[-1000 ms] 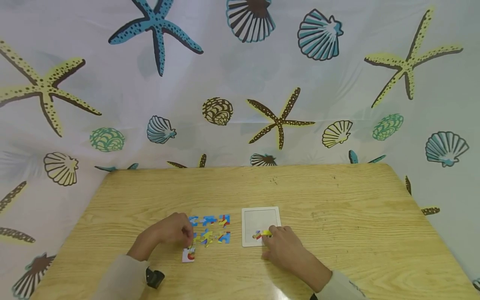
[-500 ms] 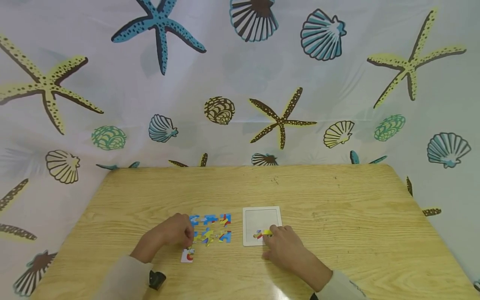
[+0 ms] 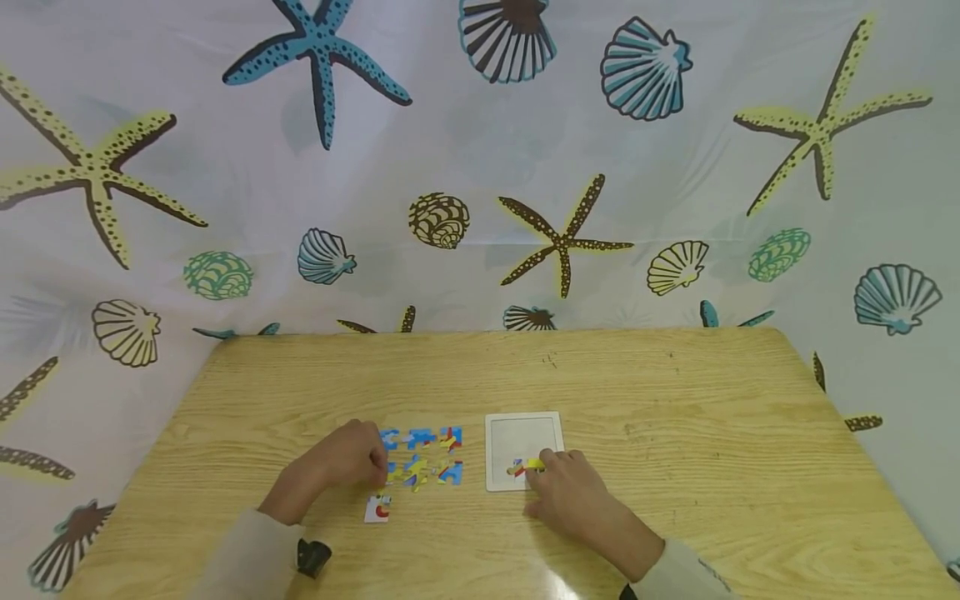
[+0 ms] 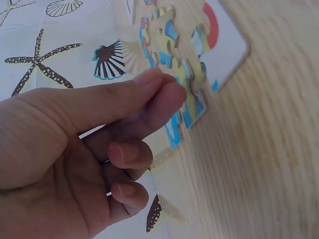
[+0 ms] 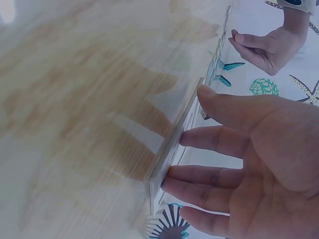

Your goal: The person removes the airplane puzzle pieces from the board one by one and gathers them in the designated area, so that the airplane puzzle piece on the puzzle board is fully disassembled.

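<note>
My left hand [image 3: 341, 454] hovers just above the left end of a group of loose jigsaw pieces [image 3: 415, 473]. In the left wrist view its thumb and index fingertip meet, other fingers curled, with nothing visible between them. Below that hand lies a white jigsaw piece [image 3: 375, 510] with a red curve, apart from the fingers. The right hand [image 3: 573, 500] rests its extended fingers on the lower right of a white puzzle tray [image 3: 517, 437], beside pieces with red and yellow [image 3: 516, 469] lying in it. Part of these pieces is hidden under the fingers.
A wooden table [image 3: 675, 417] carries everything. Behind it hangs a white cloth [image 3: 480, 150] printed with starfish and shells. The loose pieces sit in rows left of the tray. A black band [image 3: 312, 558] is at the left wrist.
My left hand has lifted slightly away from the white piece with the red curve, whose position shifted a little. The right hand stays in place on the tray.
</note>
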Demonstrator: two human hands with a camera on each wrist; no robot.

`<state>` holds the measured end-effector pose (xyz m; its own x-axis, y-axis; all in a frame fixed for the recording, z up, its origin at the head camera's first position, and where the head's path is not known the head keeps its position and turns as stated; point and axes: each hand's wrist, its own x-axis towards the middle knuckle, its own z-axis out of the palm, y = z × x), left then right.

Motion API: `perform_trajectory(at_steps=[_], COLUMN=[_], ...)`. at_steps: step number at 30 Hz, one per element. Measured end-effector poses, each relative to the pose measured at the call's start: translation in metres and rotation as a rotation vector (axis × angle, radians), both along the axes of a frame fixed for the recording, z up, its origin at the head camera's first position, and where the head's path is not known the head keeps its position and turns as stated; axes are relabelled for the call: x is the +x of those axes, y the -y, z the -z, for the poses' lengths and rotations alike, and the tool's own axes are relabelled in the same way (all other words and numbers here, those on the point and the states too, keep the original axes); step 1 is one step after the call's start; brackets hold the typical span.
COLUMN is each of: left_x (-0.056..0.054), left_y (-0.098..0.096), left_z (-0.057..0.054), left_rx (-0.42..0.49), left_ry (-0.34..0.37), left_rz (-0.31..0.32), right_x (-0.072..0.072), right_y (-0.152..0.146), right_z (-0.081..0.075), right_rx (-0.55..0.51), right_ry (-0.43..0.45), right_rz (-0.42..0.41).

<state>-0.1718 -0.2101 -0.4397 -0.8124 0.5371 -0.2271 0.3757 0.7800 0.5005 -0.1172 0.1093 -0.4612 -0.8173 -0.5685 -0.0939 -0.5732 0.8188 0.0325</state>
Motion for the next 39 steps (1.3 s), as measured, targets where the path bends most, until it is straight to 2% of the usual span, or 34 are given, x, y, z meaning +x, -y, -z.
perform_trajectory(at_steps=[6,11,14,19,23,28,39], left_x=[-0.005,-0.008,-0.007,-0.006,-0.006,-0.005,-0.007], left_y=[-0.004,-0.013,-0.022,-0.041,-0.055,-0.071,-0.098], left_z=[-0.003,-0.001,0.001,-0.001,-0.002,0.001,0.007], left_rx=[0.093,0.128,0.118,0.094,0.084,0.077,0.067], left_ry=[0.002,-0.039,-0.055,-0.058,-0.064,-0.084,-0.102], left_rz=[0.037,0.067,0.055,0.018,0.027,0.045,0.026], right_x=[-0.001,-0.001,0.000,0.000,-0.001,-0.002,0.001], right_y=[0.000,-0.001,-0.002,-0.004,-0.005,-0.009,-0.013], right_z=[-0.001,-0.003,-0.005,-0.007,-0.006,-0.004,-0.004], right_rx=[0.003,-0.016,-0.022,-0.031,-0.036,-0.057,-0.069], right_ry=[0.022,0.041,0.043,0.023,0.021,0.021,0.053], right_rz=[0.005,0.009,0.006,-0.011,-0.006,0.000,-0.001])
